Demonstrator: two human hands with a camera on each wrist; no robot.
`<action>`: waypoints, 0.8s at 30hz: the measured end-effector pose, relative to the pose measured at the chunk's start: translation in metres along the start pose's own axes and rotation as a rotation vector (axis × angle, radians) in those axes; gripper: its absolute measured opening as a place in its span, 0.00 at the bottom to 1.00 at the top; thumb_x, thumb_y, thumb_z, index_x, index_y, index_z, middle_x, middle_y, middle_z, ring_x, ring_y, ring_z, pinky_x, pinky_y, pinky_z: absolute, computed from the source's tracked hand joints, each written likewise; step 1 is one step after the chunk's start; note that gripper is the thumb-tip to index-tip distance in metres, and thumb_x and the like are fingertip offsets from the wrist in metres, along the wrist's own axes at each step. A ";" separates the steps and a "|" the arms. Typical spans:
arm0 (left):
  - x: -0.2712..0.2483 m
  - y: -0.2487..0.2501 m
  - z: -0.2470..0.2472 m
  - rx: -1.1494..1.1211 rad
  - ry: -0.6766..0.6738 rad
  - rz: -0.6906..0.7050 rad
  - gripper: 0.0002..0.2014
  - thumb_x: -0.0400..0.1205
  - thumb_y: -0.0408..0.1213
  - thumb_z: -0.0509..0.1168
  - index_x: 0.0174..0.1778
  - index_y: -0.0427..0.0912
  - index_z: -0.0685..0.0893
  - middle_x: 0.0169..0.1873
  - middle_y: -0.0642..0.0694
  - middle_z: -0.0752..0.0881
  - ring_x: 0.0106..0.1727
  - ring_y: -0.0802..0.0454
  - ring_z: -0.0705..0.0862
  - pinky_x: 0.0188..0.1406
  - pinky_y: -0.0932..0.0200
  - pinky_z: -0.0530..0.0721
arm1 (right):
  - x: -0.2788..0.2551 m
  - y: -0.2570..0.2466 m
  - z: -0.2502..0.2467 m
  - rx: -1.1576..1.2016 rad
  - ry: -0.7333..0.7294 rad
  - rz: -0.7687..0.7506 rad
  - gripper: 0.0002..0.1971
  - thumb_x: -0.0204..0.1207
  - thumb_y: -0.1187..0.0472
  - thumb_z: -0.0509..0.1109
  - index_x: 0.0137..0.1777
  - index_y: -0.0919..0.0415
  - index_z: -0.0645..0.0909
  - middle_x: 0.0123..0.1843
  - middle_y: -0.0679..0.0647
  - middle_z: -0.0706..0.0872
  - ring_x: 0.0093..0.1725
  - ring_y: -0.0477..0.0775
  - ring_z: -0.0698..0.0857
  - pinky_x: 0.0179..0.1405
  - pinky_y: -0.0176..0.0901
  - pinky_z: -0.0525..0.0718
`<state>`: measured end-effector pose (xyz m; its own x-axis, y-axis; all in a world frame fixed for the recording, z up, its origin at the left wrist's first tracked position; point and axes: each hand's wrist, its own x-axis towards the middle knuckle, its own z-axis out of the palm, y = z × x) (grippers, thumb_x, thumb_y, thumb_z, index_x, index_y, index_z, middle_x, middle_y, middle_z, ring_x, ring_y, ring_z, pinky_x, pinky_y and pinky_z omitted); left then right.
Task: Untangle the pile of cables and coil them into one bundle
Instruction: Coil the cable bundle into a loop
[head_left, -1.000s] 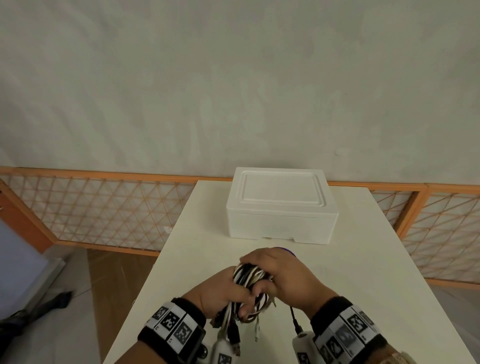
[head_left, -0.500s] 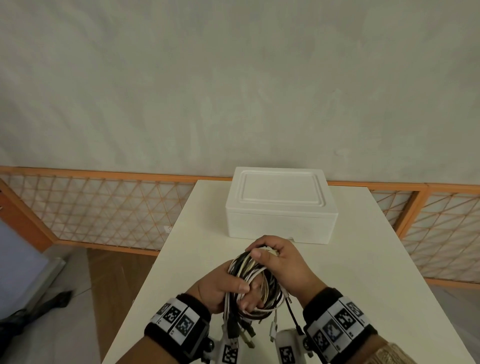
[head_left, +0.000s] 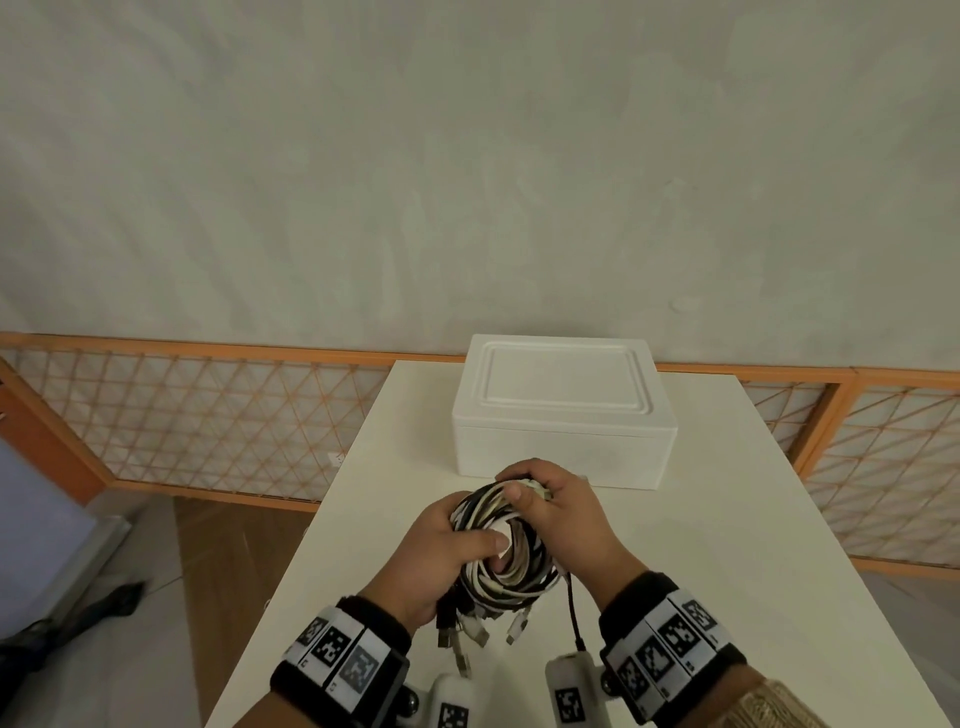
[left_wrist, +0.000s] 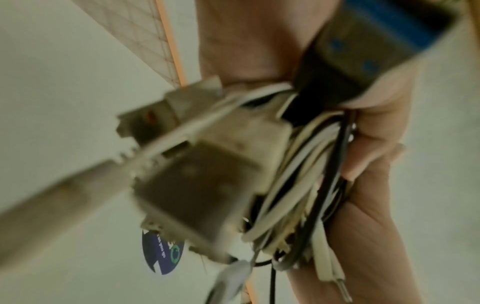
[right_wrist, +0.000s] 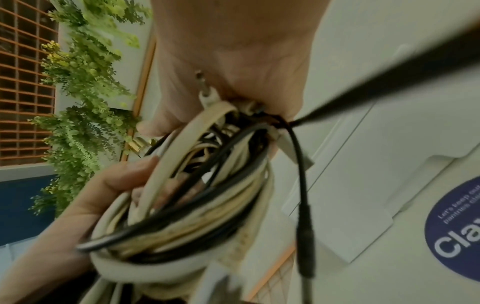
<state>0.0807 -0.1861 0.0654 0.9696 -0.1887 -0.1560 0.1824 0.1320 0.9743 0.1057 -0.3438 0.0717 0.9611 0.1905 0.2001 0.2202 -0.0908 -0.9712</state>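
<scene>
Both hands, left (head_left: 439, 551) and right (head_left: 563, 519), grip the cable coil (head_left: 501, 558).

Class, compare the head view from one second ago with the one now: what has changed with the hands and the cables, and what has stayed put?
The right hand has shifted from covering the coil to gripping its far edge, nearer the foam box. The coil now shows as an open ring. The left hand still holds its left side, thumb across the loops. Plug ends still dangle. The box and table are unchanged.
</scene>
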 end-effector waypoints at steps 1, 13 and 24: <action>0.001 0.000 -0.001 -0.015 0.021 -0.008 0.18 0.64 0.27 0.70 0.50 0.31 0.83 0.28 0.38 0.84 0.28 0.45 0.82 0.37 0.53 0.83 | -0.001 0.000 -0.001 0.006 -0.023 0.007 0.19 0.74 0.40 0.66 0.53 0.53 0.84 0.39 0.43 0.88 0.42 0.40 0.86 0.43 0.29 0.80; 0.013 0.010 -0.022 -0.393 0.350 -0.041 0.05 0.78 0.24 0.63 0.39 0.37 0.80 0.20 0.46 0.76 0.21 0.52 0.78 0.35 0.56 0.79 | -0.032 0.031 -0.001 0.113 -0.010 0.426 0.14 0.86 0.67 0.53 0.60 0.55 0.79 0.45 0.60 0.88 0.34 0.54 0.86 0.31 0.44 0.84; 0.007 0.021 -0.025 -0.112 0.249 0.088 0.13 0.63 0.27 0.68 0.44 0.34 0.81 0.22 0.38 0.79 0.23 0.47 0.79 0.41 0.47 0.82 | -0.018 0.017 -0.019 -0.394 0.230 -0.011 0.24 0.79 0.73 0.57 0.61 0.40 0.75 0.59 0.41 0.80 0.55 0.41 0.82 0.50 0.29 0.78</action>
<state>0.0954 -0.1600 0.0807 0.9902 0.0715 -0.1200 0.0990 0.2471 0.9639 0.0958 -0.3677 0.0539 0.9606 -0.0247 0.2767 0.2342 -0.4636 -0.8545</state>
